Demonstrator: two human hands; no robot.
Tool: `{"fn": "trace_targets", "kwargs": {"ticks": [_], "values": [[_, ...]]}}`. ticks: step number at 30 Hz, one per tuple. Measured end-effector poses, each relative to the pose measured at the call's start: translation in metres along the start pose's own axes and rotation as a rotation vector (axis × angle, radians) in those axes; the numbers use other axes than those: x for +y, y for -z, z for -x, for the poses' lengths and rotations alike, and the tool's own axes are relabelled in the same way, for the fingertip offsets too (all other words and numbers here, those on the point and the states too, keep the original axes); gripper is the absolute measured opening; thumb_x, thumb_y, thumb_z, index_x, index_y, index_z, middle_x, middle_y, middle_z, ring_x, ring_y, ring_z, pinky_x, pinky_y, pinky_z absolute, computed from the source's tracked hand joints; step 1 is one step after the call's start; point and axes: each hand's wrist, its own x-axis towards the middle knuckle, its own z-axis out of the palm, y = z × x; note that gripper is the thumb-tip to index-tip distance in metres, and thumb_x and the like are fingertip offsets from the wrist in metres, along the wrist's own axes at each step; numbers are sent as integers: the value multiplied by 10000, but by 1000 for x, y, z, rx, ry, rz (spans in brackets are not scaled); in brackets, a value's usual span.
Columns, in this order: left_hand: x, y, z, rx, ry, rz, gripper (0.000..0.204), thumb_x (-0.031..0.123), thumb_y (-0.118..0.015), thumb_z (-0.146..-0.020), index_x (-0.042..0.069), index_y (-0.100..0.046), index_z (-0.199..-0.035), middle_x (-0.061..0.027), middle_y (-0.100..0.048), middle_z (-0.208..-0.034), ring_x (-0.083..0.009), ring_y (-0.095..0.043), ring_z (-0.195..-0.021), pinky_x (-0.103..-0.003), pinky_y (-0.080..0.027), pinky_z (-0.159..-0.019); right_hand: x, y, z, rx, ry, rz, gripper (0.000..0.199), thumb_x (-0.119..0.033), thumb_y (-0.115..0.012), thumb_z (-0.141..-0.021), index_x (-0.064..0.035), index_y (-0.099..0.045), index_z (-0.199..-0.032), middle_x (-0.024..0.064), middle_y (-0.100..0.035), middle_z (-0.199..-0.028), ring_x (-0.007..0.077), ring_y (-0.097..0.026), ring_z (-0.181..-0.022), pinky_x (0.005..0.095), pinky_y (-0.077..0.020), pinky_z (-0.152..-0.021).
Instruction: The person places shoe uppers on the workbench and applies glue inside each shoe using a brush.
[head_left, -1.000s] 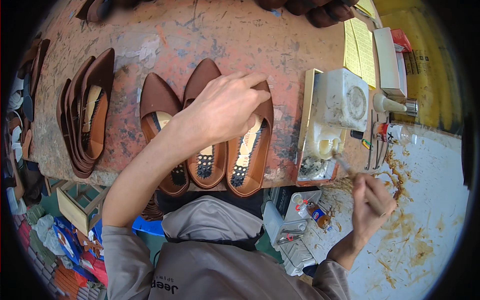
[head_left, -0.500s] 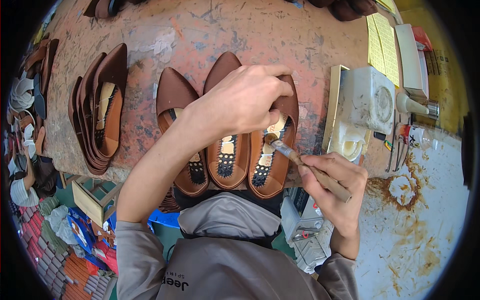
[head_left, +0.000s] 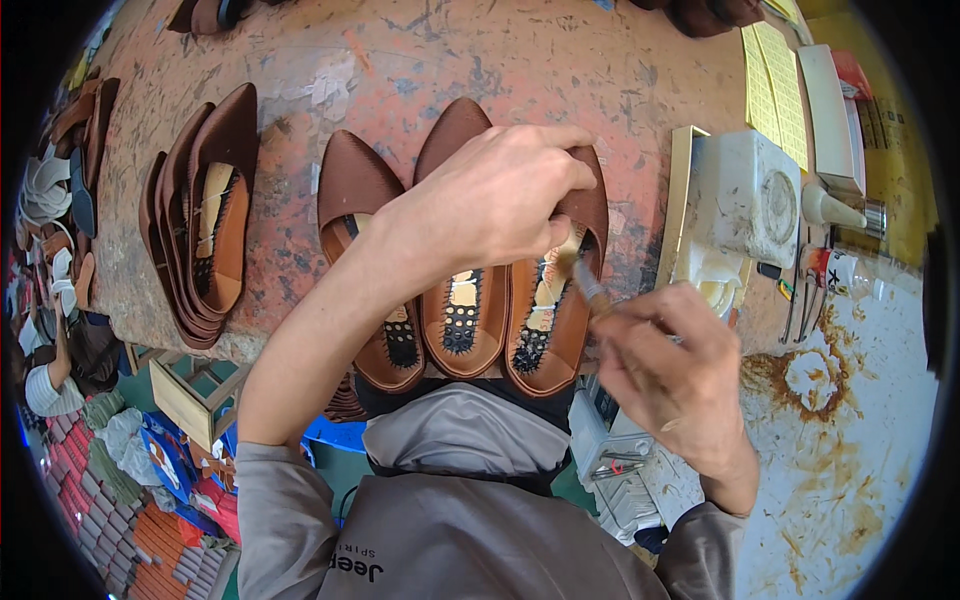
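Three brown pointed mules stand in a row before me, toes away: a left mule (head_left: 355, 175), a middle mule (head_left: 450, 140) and a right mule (head_left: 588, 205). My left hand (head_left: 505, 195) reaches over them, its fingers curled around the upper of the right mule. In my right hand (head_left: 675, 370), slightly blurred, is a brush (head_left: 592, 290). Its bristles are inside the right mule, near the throat of the upper. Inside this shoe, the black dotted heel strip looks wet and glossy. Part of the middle mule is hidden by my left hand.
Nested brown mules (head_left: 215, 170) stand to the left on the worn worktable (head_left: 300, 60). At right are a stained white container (head_left: 745, 200), a glue-like tub (head_left: 715, 290), yellow label sheets (head_left: 775, 90) and metal tools (head_left: 800, 305). A wooden stool (head_left: 185, 400) stands lower left.
My right hand has moved right, and the bristles have gone slightly toward the toe of the right mule. The left hand keeps its hold. The heel strip looks shinier than before.
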Motion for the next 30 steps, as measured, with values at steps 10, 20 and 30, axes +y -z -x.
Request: {"fn": "trace_targets", "kwargs": {"ticks": [10,20,30], "values": [[3,6,-8,-71,21,66,348,130,-662,-914,-51,-796,-1180,-253,-699,-1417,-435,-718,-1209,-478,-580,-1076,22,-66,11,312,175,291,308,10,-846,-824,36,-764,-1120,145,-726,-1031,275,-707,-861,362,-590,-674],[3,7,-3,-20,-16,-1,330,119,-609,-959,-55,-784,-1178,-247,-708,-1393,-434,-731,-1169,-484,-589,-1050,-6,-13,25,35,-341,-421,124,-55,-782,-882,42,-788,-958,117,-753,-755,189,-690,-610,344,-575,-609],[-13,13,36,136,34,-315,557,17,-674,-849,23,-667,-1406,-231,-530,-1593,-467,-527,-1434,-529,-509,-1164,5,-14,20,200,-151,-235,123,-9,-766,-899,43,-782,-1010,137,-729,-775,226,-680,-619,386,-549,-599]]}}
